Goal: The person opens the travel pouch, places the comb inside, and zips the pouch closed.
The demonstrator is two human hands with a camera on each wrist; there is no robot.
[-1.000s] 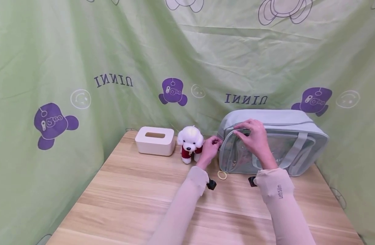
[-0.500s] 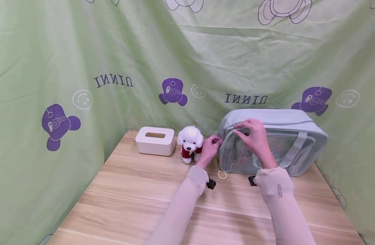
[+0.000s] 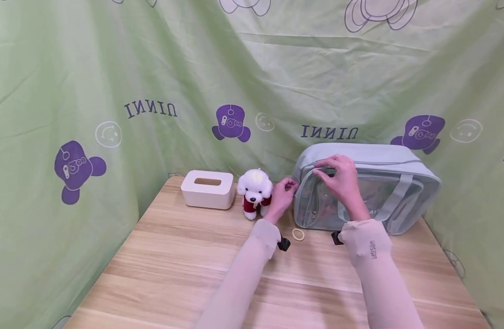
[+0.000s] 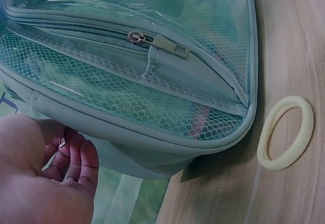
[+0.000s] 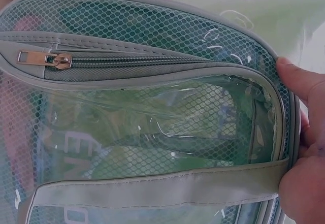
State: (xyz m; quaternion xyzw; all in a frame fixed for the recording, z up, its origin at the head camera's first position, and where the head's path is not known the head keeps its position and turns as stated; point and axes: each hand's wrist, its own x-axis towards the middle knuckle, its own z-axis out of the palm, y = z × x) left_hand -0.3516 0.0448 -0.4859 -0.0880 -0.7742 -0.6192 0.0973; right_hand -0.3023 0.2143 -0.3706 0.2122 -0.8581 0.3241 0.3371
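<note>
A pale grey-green travel bag (image 3: 371,153) with clear mesh-backed panels stands at the right rear of the table. At its left end my left hand (image 3: 281,197) pinches a small metal zipper pull (image 4: 62,141), mostly covered by the fingers. My right hand (image 3: 345,183) grips the bag's upper front edge, thumb (image 5: 292,74) in front and the other fingers largely hidden behind. On the front panel, a pocket zipper slider (image 5: 61,60) lies untouched. Just left of my left hand a white plush dog (image 3: 254,185) in a red top stands upright.
A yellowish ring (image 4: 306,125) lies on the table before the bag's left corner. Left of the dog sits a white tissue box (image 3: 190,196). Behind everything hangs a green printed curtain (image 3: 186,146). Wooden tabletop (image 3: 174,265) extends toward the front.
The right hand and the bag's upper edge have risen slightly in the last half second. The left hand has stayed at the bag's left end. Dog, box and ring rest where they were.
</note>
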